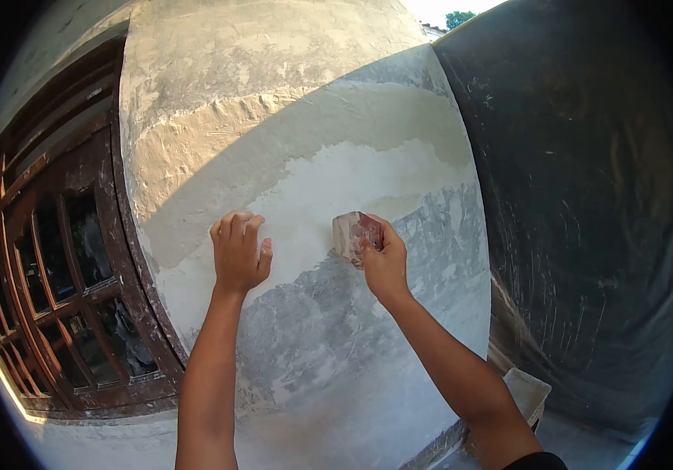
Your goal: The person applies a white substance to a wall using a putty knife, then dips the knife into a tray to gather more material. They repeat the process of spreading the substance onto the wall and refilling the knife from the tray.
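While your left hand (238, 254) curls empty, right hand (387, 265) pinches mid-frame spreader (352, 237) (likely light, stiff) by right edge, good hold.

We hold a smeared flat tool (348, 237) in our right hand (387, 264); our left hand (238, 254) is near the patchy wall (313, 368).

wall (305, 188) sunlit at top | curved shadow (211, 192) below | sky (429, 11) washed out | fisheye bending, black corners
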The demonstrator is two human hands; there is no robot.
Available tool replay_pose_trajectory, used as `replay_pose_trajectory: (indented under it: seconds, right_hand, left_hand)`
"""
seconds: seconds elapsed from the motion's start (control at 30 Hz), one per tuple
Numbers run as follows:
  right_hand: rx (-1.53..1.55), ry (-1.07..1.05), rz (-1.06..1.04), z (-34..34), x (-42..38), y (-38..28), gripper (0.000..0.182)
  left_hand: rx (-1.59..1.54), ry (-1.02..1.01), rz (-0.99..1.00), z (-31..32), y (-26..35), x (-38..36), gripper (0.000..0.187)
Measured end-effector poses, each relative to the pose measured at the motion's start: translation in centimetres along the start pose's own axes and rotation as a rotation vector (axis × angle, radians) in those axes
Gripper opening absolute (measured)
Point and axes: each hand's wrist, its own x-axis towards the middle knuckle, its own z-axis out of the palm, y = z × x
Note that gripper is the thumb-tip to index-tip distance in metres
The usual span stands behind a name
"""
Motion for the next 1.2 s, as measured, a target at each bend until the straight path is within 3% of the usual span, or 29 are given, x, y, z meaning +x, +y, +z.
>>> replay_pose_trajectory:
  seconds: [0.07,0.23,0.4,0.77,0.97,1.03,1.2]
  right_hand:
    - [0.094,-0.005,0.111,-1.8,0.5,0.2,0.039]
    - [0.040,-0.037,0.160,-6.5,0.7,0.3,0.037]
    - [-0.018,-0.078,0.166,-13.6,1.9,1.5,0.035]
    - [-0.023,-0.053,0.409,-29.5,2.2,5.3,0.022]
    - [0.029,0.007,0.530,-33.4,0.4,10.3,0.019]
    - [-0.008,0.019,0.581,-34.7,-0.4,12.4,0.018]
    - [0.079,0.101,0.709,-37.4,-2.7,17.4,0.026]
  left_hand:
    - [-0.131,-0.038,-0.009,0.8,2.9,0.2,0.035]
    - [-0.289,-0.014,-0.018,3.6,10.7,0.9,0.033]
    - [-0.434,0.029,-0.126,7.4,18.9,1.7,0.033]
    - [-0.647,-0.014,-0.375,13.8,35.5,3.4,0.031]
    - [-0.735,-0.133,-0.457,16.9,41.2,-0.1,0.035]
    - [-0.814,-0.323,-0.476,18.1,42.4,-2.0,0.033]
    - [-0.908,-0.415,-0.581,21.3,45.2,-6.2,0.037]
